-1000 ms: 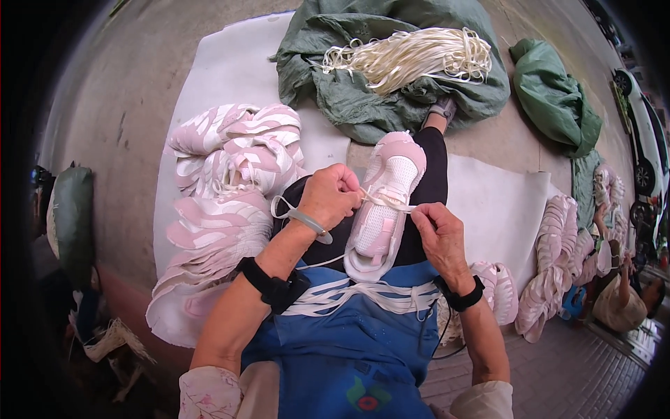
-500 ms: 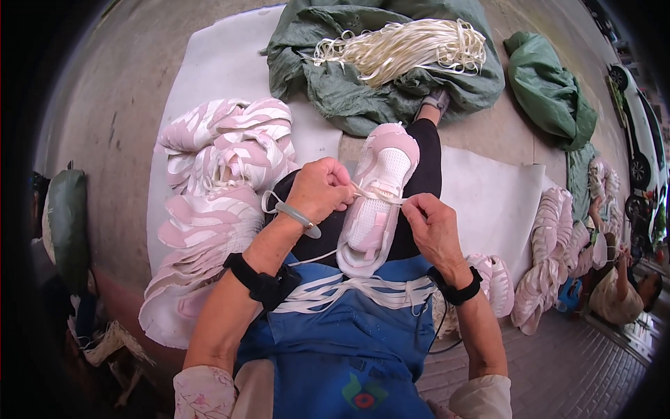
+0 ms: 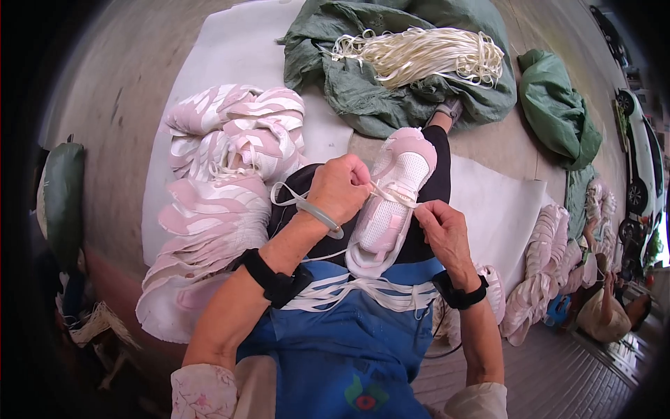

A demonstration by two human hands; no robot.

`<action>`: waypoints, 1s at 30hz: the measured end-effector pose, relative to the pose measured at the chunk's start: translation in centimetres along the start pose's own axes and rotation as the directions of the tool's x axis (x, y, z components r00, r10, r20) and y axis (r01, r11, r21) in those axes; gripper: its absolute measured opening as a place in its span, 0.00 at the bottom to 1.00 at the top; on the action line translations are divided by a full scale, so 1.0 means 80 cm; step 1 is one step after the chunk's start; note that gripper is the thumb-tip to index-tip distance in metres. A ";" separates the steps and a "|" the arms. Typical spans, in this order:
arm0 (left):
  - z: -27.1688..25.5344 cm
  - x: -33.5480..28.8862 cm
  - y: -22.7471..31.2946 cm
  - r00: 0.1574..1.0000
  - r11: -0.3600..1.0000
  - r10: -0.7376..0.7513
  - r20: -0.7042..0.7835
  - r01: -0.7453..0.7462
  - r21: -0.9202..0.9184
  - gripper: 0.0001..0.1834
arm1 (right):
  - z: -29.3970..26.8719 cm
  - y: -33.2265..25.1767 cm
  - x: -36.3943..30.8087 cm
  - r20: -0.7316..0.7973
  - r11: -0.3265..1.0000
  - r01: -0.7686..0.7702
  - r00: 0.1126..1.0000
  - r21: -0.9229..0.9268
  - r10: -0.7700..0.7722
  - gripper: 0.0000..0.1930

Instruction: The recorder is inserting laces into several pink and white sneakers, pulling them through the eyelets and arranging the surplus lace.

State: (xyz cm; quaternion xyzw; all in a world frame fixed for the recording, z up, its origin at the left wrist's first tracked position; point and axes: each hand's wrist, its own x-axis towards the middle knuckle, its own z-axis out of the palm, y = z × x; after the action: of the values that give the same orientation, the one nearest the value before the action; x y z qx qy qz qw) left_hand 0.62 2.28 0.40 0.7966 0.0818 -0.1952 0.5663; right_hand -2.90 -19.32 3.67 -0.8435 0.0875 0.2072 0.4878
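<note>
Concrete flooring [image 3: 481,144] lay beyond the pink-and-white sneaker upper [image 3: 382,221] — left hand [image 3: 338,190] and right hand [image 3: 444,232], flanking it, pinched its white shoelace [image 3: 396,198]; even tension seemed advisable.

The left forearm [image 3: 234,311] enters from the lower edge and slants inward to the left hand [image 3: 338,188], which is positioned back uppermost, fingers curled, fingertips closed in a pinch. The right forearm [image 3: 481,342] rises more steeply to the right hand [image 3: 444,227], thumb and index finger likewise pinched; the hands are apart, the left farther forward.
</note>
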 end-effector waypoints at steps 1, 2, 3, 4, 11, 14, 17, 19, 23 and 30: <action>-0.001 -0.002 0.003 1.000 0.998 0.013 -0.023 -0.011 0.061 0.06 | 0.001 -0.001 -0.001 0.013 0.998 -0.043 0.999 0.049 0.042 0.11; -0.001 -0.003 0.004 1.000 0.998 0.016 -0.026 -0.015 0.054 0.06 | 0.001 -0.003 -0.002 0.024 0.991 -0.087 0.996 0.096 0.085 0.11; -0.002 -0.004 0.005 1.000 0.999 0.009 -0.029 -0.007 0.052 0.06 | 0.001 -0.001 -0.001 0.017 0.995 -0.053 0.999 0.083 0.052 0.12; -0.002 -0.004 0.005 1.000 0.999 0.001 -0.030 0.001 0.051 0.06 | 0.001 -0.003 0.000 0.016 0.996 -0.049 0.999 0.076 0.048 0.12; 0.003 -0.005 0.002 0.984 0.982 0.143 -0.106 -0.129 0.135 0.06 | 0.004 -0.001 -0.001 -0.002 0.999 -0.035 0.999 0.034 0.035 0.13; 0.002 -0.003 0.004 0.997 0.995 0.043 -0.057 -0.038 0.088 0.06 | 0.005 -0.001 0.000 -0.018 0.998 -0.040 0.999 0.049 0.041 0.12; 0.006 -0.001 0.002 0.993 0.987 0.098 -0.063 -0.089 0.131 0.06 | 0.007 0.001 -0.001 -0.029 0.998 -0.032 0.999 0.056 0.033 0.12; 0.007 -0.002 0.001 0.976 0.969 0.182 -0.119 -0.157 0.191 0.07 | 0.007 0.002 -0.001 -0.036 0.998 -0.031 0.999 0.057 0.033 0.11; 0.000 0.000 0.006 0.999 0.994 0.031 -0.043 -0.027 0.109 0.08 | 0.007 0.001 -0.003 -0.051 0.999 -0.018 0.998 0.047 0.021 0.11; 0.008 0.003 0.002 0.996 0.999 0.025 -0.084 -0.024 0.022 0.09 | 0.009 0.002 -0.004 -0.057 0.998 -0.022 0.998 0.067 0.026 0.12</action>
State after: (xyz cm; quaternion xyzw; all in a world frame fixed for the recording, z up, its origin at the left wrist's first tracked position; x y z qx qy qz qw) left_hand 0.75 1.63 0.24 0.8110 0.0936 -0.1555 0.5562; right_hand -3.43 -18.79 3.40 -0.8314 0.1182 0.1856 0.5102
